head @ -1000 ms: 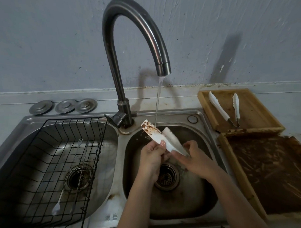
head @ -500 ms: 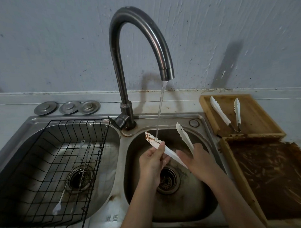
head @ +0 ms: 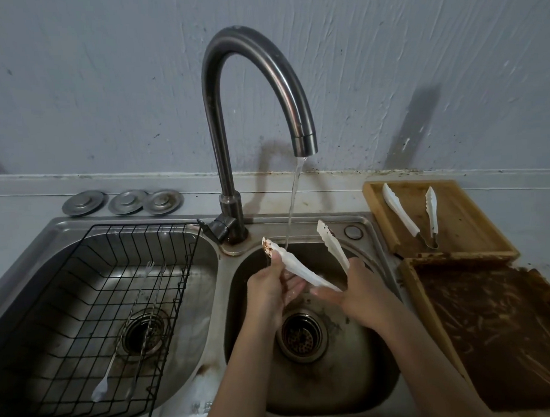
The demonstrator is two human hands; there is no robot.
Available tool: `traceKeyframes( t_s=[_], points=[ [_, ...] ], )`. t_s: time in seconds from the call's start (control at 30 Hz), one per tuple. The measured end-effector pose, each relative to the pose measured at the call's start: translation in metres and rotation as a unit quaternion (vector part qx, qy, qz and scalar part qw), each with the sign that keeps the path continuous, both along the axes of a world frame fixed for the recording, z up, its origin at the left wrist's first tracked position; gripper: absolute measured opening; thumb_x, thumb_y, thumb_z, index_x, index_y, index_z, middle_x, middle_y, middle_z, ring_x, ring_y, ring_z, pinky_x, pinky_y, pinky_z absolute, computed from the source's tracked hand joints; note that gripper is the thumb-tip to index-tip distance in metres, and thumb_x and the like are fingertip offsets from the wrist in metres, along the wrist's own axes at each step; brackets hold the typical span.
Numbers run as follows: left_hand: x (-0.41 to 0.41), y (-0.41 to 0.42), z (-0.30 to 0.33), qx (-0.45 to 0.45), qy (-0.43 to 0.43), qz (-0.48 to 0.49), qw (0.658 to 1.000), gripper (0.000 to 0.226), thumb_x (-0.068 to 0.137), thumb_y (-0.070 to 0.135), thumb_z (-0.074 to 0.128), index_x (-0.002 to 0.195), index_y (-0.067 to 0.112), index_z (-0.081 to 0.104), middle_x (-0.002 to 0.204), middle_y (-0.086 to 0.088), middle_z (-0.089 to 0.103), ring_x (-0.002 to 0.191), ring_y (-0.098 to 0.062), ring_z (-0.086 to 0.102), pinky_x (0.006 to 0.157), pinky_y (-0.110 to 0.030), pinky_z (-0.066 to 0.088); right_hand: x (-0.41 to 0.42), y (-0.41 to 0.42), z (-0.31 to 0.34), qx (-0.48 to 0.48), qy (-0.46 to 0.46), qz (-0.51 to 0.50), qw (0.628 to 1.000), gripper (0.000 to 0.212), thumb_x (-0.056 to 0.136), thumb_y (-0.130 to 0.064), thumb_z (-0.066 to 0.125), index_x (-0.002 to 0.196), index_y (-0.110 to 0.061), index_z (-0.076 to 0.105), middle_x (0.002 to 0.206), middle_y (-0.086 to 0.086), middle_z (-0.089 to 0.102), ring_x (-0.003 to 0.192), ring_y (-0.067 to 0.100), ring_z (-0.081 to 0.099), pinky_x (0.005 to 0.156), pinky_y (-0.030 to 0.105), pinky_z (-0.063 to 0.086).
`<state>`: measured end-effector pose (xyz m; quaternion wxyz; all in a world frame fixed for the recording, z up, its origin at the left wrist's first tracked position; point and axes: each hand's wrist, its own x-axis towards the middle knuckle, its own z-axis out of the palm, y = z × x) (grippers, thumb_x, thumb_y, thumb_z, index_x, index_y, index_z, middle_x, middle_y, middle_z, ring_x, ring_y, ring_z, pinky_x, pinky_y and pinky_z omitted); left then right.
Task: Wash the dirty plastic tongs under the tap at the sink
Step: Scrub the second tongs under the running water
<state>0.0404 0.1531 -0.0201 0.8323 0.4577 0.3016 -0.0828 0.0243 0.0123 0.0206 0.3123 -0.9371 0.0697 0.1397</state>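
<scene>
Brown muck clings to the tongs (head: 296, 265); my left hand (head: 267, 289) rubs, right hand (head: 360, 288) pinches them. Next, tips under the stream (head: 293, 201).

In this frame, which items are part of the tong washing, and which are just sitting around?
In use: dirty tongs, left hand, right hand, tap, water stream, right basin.

Lying about: second tongs, wooden tray, brown-smeared tray, wire rack, three sink plugs.
</scene>
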Motion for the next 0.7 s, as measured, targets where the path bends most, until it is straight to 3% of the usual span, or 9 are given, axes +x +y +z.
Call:
traceKeyframes(
  t_s=[0.1, 0.2, 0.3, 0.37, 0.43, 0.53, 0.6, 0.7],
  points=[
    [0.002, 0.000, -0.003, -0.002, -0.030, -0.073, 0.997, 0.029, 0.086, 0.022, 0.064, 0.093, -0.005, 0.064, 0.063, -0.012, 0.068, 0.052, -0.019, 0.062, 0.079, -0.039, 0.055, 0.002, -0.002, -0.002, -0.003, 0.000, -0.006, 1.000, 0.075, 0.080, -0.049, 0.065, 0.135, -0.012, 0.030, 0.113, 0.003, 0.052, 0.077, 0.004, 0.045, 0.049, 0.014, 0.030],
    [-0.003, -0.002, -0.008, 0.016, -0.061, -0.128, 0.990, 0.038, 0.070, 0.021, 0.074, 0.095, -0.006, 0.062, 0.054, -0.007, 0.062, 0.041, -0.014, 0.046, 0.092, -0.050, 0.044, 0.002, -0.003, -0.004, -0.002, 0.010, -0.004, 1.000, 0.072, 0.081, -0.048, 0.064, 0.133, -0.010, 0.031, 0.103, 0.000, 0.048, 0.067, 0.000, 0.044, 0.048, 0.015, 0.030],
    [-0.003, -0.002, 0.000, 0.006, -0.049, -0.119, 0.992, 0.028, 0.091, 0.024, 0.057, 0.097, -0.003, 0.060, 0.054, -0.005, 0.067, 0.046, -0.014, 0.064, 0.084, -0.045, 0.053, 0.000, -0.007, -0.003, -0.014, 0.029, 0.012, 0.999, 0.068, 0.082, -0.047, 0.064, 0.130, -0.009, 0.034, 0.099, 0.000, 0.049, 0.066, 0.002, 0.047, 0.048, 0.016, 0.033],
    [0.001, 0.005, 0.004, -0.002, -0.023, -0.108, 0.994, 0.039, 0.100, 0.031, 0.039, 0.097, -0.001, 0.062, 0.064, -0.008, 0.073, 0.066, -0.017, 0.071, 0.076, -0.040, 0.057, 0.001, -0.010, 0.000, -0.018, 0.053, 0.037, 0.998, 0.068, 0.082, -0.048, 0.063, 0.130, -0.009, 0.033, 0.100, -0.001, 0.050, 0.068, 0.002, 0.049, 0.050, 0.017, 0.036],
    [0.004, 0.011, 0.006, 0.015, -0.002, -0.119, 0.993, 0.044, 0.101, 0.035, 0.034, 0.092, 0.003, 0.063, 0.066, -0.008, 0.073, 0.072, -0.019, 0.070, 0.065, -0.033, 0.059, 0.001, -0.013, 0.004, -0.031, 0.087, 0.073, 0.993, 0.070, 0.082, -0.051, 0.060, 0.132, -0.011, 0.034, 0.106, 0.000, 0.051, 0.074, 0.004, 0.051, 0.054, 0.019, 0.038],
    [-0.001, 0.014, 0.005, 0.032, -0.002, -0.167, 0.985, 0.036, 0.099, 0.031, 0.041, 0.092, 0.003, 0.063, 0.065, -0.006, 0.072, 0.066, -0.015, 0.070, 0.058, -0.026, 0.059, 0.006, -0.020, 0.012, -0.082, 0.117, 0.114, 0.983, 0.073, 0.079, -0.058, 0.059, 0.132, -0.012, 0.036, 0.108, 0.000, 0.053, 0.085, 0.011, 0.054, 0.062, 0.025, 0.042],
    [-0.007, 0.014, 0.002, 0.042, -0.005, -0.216, 0.976, 0.019, 0.094, 0.017, 0.054, 0.096, 0.001, 0.062, 0.070, -0.006, 0.074, 0.067, -0.013, 0.072, 0.061, -0.024, 0.059, 0.008, -0.024, 0.015, -0.111, 0.122, 0.120, 0.979, 0.077, 0.077, -0.058, 0.061, 0.133, -0.012, 0.036, 0.115, 0.003, 0.054, 0.090, 0.013, 0.053, 0.067, 0.028, 0.043],
    [-0.011, 0.011, -0.002, 0.060, -0.002, -0.256, 0.965, 0.012, 0.088, 0.009, 0.061, 0.098, 0.002, 0.063, 0.084, -0.010, 0.074, 0.076, -0.015, 0.073, 0.068, -0.025, 0.060, 0.008, -0.030, 0.016, -0.129, 0.133, 0.131, 0.974, 0.075, 0.078, -0.053, 0.065, 0.133, -0.011, 0.036, 0.119, 0.004, 0.055, 0.095, 0.015, 0.055, 0.074, 0.028, 0.047]
  ],
)
